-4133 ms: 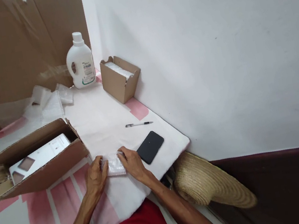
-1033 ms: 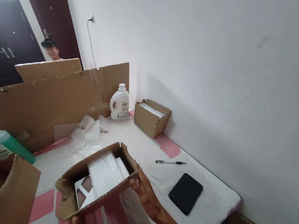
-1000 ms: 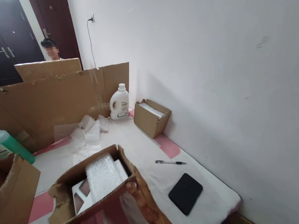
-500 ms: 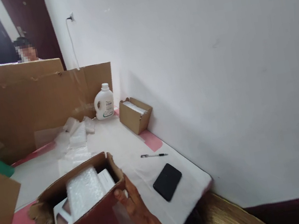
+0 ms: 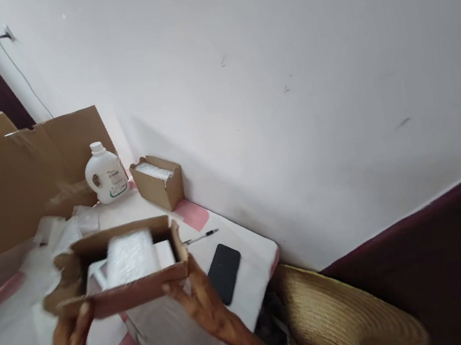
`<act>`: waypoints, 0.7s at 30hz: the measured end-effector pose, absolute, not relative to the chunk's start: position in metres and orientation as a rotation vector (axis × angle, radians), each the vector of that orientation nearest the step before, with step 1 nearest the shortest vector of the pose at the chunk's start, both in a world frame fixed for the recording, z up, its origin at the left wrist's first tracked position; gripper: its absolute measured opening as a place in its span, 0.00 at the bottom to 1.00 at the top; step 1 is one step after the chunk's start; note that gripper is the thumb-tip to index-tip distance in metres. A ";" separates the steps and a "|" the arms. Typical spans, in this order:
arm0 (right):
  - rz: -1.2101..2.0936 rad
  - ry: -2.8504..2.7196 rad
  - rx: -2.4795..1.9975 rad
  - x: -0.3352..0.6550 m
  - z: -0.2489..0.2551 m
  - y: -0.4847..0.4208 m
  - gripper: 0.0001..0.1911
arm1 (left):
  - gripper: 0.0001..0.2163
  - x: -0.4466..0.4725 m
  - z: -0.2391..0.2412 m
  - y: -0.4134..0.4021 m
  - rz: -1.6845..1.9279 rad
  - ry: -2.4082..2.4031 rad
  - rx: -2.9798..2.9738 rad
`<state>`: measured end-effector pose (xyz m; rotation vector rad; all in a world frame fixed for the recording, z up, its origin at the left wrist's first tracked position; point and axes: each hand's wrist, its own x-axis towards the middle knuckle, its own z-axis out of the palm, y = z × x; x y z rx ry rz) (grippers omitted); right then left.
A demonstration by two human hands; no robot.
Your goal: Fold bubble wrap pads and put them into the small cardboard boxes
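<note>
An open cardboard box [image 5: 140,295] is held above the table between my two hands. My left hand [image 5: 71,343] grips its near left corner, thumb on the rim. At the right end, my right hand [image 5: 202,302] is closed around the box's side. Inside lies a bubble-wrapped packet [image 5: 132,258], with a small white box [image 5: 164,254] to its right and a white item partly hidden at its left. A black phone [image 5: 225,271] and a pen [image 5: 201,237] lie on the table just beyond my right hand.
A white jug [image 5: 106,173] and a smaller cardboard box [image 5: 156,185] with wrapped contents stand at the back by the wall. Clear plastic bags [image 5: 66,228] lie before a tall cardboard panel [image 5: 23,185]. A straw hat [image 5: 326,310] is below the table's right edge. Another person is partly visible far left.
My view has turned right. Both hands have lifted the cardboard box and levelled it, and more of my left hand shows. The straw hat is now more visible.
</note>
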<state>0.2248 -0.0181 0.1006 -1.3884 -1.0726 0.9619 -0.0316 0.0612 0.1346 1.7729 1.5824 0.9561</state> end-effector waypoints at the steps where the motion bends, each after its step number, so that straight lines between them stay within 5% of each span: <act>1: 0.882 -1.016 -1.439 0.241 0.100 -0.016 0.43 | 0.27 -0.006 0.138 0.076 0.977 1.567 1.707; 9: 0.248 -0.984 -1.483 0.365 0.084 0.033 0.35 | 0.34 0.203 0.136 0.188 1.000 0.914 1.681; 21: 0.064 -1.015 -1.558 0.382 0.006 0.082 0.29 | 0.31 0.243 0.085 0.262 1.024 1.127 1.661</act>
